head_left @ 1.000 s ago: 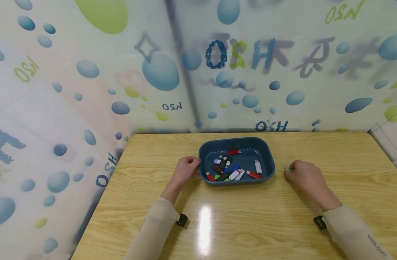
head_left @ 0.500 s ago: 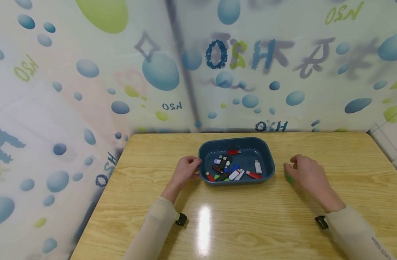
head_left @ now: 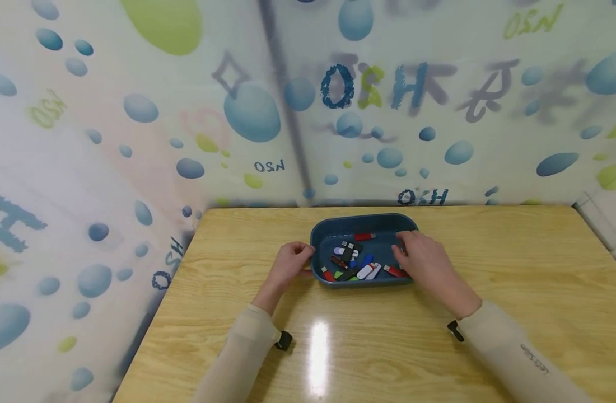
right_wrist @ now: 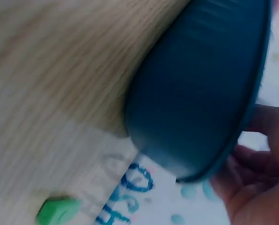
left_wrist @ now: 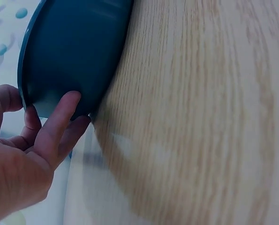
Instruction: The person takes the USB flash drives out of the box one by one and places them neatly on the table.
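My left hand [head_left: 290,262] pinches the left end of a dark blue tray [head_left: 358,284], thumb at the rim and fingers against the outer wall in the left wrist view. Inside lie several USB sticks: a red stick [head_left: 364,237] at the back, a black stick [head_left: 347,253] on a small heap, white sticks [head_left: 365,272] near the front. Over the tray's right rim reaches my right hand [head_left: 429,262], thumb and index finger apart above the floor, beside a red USB stick [head_left: 393,271]. The white stick at that end is mostly hidden under this hand.
A small green object [right_wrist: 58,211] lies on the wooden table [head_left: 378,341] to the right of the tray, seen in the right wrist view. Behind the table stands a patterned wall [head_left: 308,145].
My right hand has let go of the green object on the table and moved left over the tray's right end. The left hand and tray stay in place.
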Demonstrator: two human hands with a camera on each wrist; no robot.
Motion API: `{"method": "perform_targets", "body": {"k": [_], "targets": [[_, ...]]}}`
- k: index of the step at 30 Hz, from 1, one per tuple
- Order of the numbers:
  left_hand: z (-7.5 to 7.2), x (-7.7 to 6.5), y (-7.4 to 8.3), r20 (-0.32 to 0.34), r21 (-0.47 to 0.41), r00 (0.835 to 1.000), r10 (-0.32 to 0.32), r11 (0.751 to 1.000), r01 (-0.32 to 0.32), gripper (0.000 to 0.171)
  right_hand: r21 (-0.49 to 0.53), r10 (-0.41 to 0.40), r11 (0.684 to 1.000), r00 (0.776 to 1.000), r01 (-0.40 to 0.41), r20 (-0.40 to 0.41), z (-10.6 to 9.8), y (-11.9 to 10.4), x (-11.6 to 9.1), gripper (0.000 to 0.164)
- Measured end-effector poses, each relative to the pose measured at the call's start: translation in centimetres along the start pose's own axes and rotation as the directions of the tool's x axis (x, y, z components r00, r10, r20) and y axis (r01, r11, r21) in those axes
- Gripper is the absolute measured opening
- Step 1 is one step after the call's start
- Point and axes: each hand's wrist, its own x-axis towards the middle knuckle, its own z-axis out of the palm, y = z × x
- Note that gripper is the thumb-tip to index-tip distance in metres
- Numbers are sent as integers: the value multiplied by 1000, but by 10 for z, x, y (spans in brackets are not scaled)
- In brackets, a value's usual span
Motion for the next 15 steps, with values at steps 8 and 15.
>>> {"method": "perform_targets", "body": {"k": [8, 15], "targets": [[2, 0, -2, 3, -13, 1000, 0, 1000, 0, 27, -164, -74, 984, 996, 65, -49, 15, -5, 9, 36], [-1, -1, -3, 3, 1, 1000, 1, 1000, -1, 27, -196, -40, 979, 995, 58, 91, 17, -11, 14, 27]]}}
